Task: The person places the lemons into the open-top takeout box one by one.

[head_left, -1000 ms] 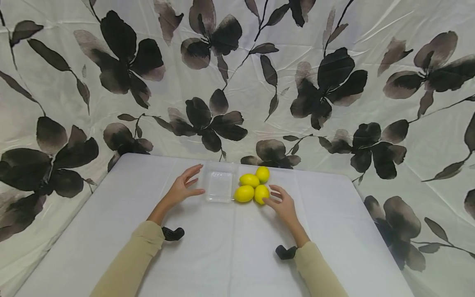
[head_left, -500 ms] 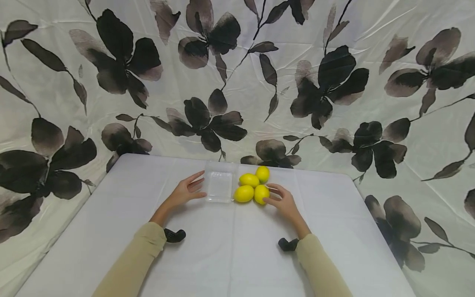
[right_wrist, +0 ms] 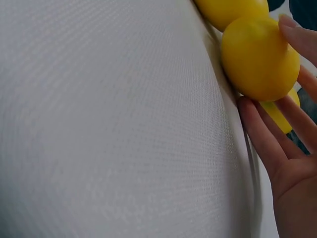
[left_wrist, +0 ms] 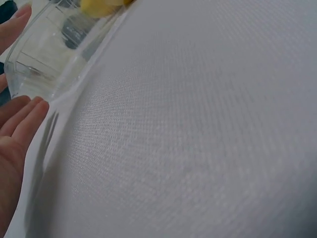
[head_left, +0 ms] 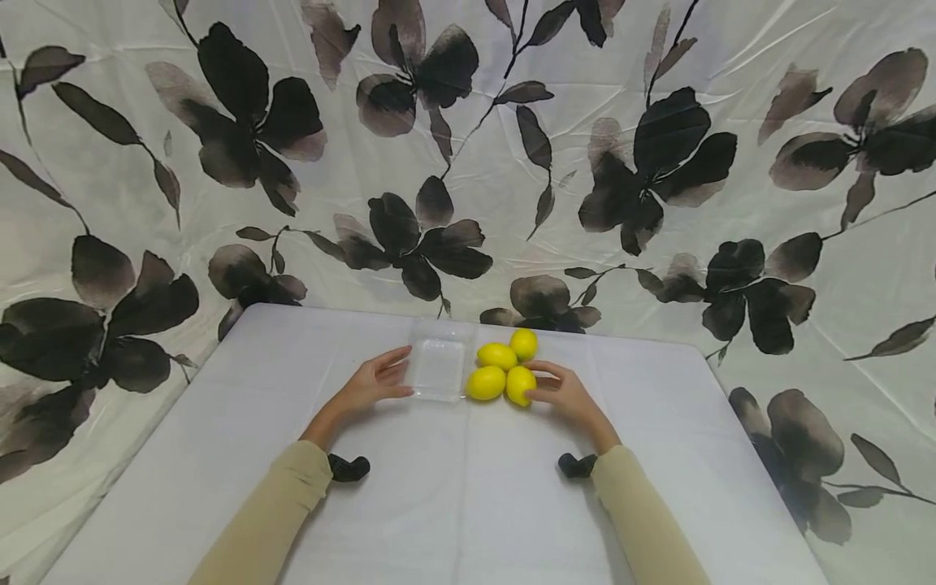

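Several yellow lemons (head_left: 486,383) sit in a tight cluster on the white-covered table, right beside a clear plastic container (head_left: 439,366). My left hand (head_left: 376,380) is at the container's left side, fingertips right at its wall, thumb apart from the fingers. In the left wrist view the container (left_wrist: 44,64) shows past those spread fingers (left_wrist: 32,121). On the other side, my right hand (head_left: 566,394) reaches the nearest right lemon (head_left: 521,386). The right wrist view has the thumb against this lemon (right_wrist: 260,59) and the fairly straight fingers (right_wrist: 262,131) along its side.
The white tablecloth (head_left: 461,504) spreads toward the front. Behind the table's back edge hangs a floral-patterned cloth (head_left: 512,162). A black piece (head_left: 351,469) sticks out by the left wrist, and another black piece (head_left: 578,465) by the right one.
My left hand has come slightly down and right, closer to the container's side. The right hand has closed in slightly on the lemon. The lemons and container stay together.
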The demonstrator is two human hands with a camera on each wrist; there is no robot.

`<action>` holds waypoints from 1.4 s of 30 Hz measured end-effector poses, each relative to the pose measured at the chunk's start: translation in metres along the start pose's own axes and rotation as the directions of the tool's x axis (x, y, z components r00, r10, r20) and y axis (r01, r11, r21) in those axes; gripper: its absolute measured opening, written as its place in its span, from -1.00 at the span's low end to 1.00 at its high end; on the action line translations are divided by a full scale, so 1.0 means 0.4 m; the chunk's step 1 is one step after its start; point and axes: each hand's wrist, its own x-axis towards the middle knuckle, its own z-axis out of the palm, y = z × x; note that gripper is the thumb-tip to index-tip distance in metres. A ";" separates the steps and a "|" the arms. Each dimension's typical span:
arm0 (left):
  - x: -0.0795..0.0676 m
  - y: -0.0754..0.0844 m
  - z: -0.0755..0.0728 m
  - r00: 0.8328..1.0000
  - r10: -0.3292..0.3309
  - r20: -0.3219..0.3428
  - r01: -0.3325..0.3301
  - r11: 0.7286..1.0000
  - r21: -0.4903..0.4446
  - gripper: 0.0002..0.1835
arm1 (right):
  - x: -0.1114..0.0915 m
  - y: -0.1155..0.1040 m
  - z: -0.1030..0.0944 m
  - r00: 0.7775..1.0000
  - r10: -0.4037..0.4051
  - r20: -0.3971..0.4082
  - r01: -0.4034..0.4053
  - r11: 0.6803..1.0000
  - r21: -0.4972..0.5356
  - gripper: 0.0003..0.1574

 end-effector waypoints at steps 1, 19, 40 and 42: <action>-0.002 0.001 0.001 1.000 -0.005 -0.004 0.005 1.000 0.000 -0.10 | 0.000 -0.002 0.000 1.000 0.002 0.005 -0.002 1.000 -0.011 -0.32; -0.050 0.056 0.026 1.000 0.024 -0.009 -0.024 0.999 -0.031 -0.08 | -0.022 -0.091 -0.021 1.000 0.002 -0.027 -0.001 1.000 0.029 -0.31; -0.045 -0.006 0.020 0.998 0.018 -0.059 -0.020 0.999 -0.038 -0.07 | 0.084 -0.197 0.106 0.990 -0.138 0.030 0.136 0.989 0.050 -0.38; -0.046 -0.009 0.021 0.998 0.020 -0.068 -0.023 0.999 -0.040 -0.06 | 0.091 -0.221 0.130 0.988 -0.136 0.069 0.132 0.990 0.051 -0.38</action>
